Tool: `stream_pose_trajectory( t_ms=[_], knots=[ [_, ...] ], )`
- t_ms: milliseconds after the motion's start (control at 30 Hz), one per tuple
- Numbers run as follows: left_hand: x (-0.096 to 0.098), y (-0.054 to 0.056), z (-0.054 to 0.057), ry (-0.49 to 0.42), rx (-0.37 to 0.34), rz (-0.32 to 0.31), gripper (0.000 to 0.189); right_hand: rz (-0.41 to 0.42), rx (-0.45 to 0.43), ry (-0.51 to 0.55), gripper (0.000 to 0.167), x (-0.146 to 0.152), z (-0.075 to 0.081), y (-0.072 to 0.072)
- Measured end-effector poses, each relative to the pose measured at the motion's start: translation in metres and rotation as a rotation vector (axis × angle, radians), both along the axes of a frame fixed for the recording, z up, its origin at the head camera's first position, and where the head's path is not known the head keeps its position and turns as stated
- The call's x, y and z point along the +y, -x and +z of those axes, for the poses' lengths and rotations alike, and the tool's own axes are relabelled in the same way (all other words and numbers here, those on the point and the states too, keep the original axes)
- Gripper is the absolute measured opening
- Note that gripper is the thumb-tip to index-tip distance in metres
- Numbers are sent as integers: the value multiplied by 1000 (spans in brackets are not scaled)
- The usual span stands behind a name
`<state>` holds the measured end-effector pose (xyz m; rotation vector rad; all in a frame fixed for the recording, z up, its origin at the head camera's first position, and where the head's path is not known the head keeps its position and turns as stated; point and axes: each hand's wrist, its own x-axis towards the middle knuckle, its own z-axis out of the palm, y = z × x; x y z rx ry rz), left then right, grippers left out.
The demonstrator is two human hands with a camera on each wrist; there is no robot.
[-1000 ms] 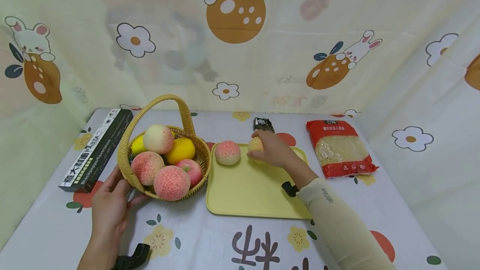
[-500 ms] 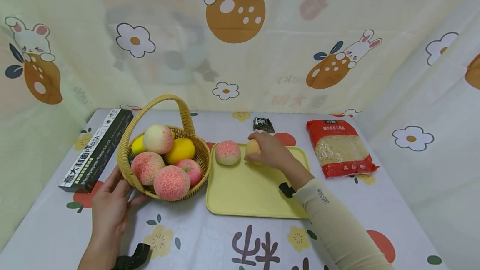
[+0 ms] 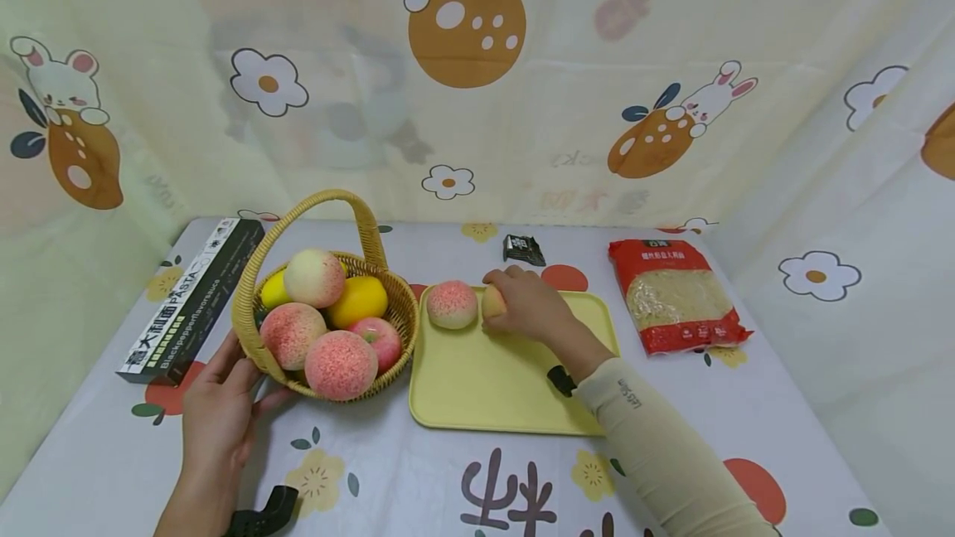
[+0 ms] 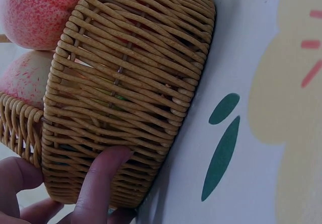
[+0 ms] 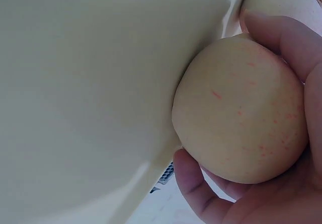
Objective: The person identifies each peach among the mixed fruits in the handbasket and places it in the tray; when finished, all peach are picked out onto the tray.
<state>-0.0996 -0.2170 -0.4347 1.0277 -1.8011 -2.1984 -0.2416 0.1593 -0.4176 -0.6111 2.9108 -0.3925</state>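
Observation:
In the head view my right hand (image 3: 528, 302) grips a pale yellow peach (image 3: 492, 302) at the back of the yellow tray (image 3: 507, 392). Fingers and thumb curl round the peach (image 5: 241, 113) in the right wrist view, where it sits against the tray surface. Just left of it on the tray is a pink-speckled peach (image 3: 452, 305). My left hand (image 3: 224, 404) holds the near left side of a wicker basket (image 3: 409, 330). In the left wrist view the thumb (image 4: 103, 178) lies on the basket's woven wall, the other fingers near the handle's base.
Several fruits fill the basket, among them a yellow lemon-like fruit (image 3: 360, 302), a red apple (image 3: 379, 341) and a pink peach (image 3: 341, 365). A dark pasta box (image 3: 194, 301) lies at the left. A small black packet (image 3: 524, 249) is behind the tray, a red noodle bag (image 3: 671, 295) right of it.
My right hand has slid a little to the left with the pale peach, closer to the pink-speckled one. The left hand and basket have stayed in place.

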Motion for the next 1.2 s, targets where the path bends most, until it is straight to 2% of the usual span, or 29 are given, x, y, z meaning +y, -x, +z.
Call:
stream_pose_trajectory(
  t_ms=[200,467,1200],
  knots=[
    [0,0,0,-13,5,2,52,-15,-2,-24,70,-3,-3,0],
    [0,0,2,-33,6,14,51,-13,-13,2,76,-3,0,-1],
    [1,0,2,-24,11,14,52,-44,-54,159,87,11,8,-10]
  ],
)
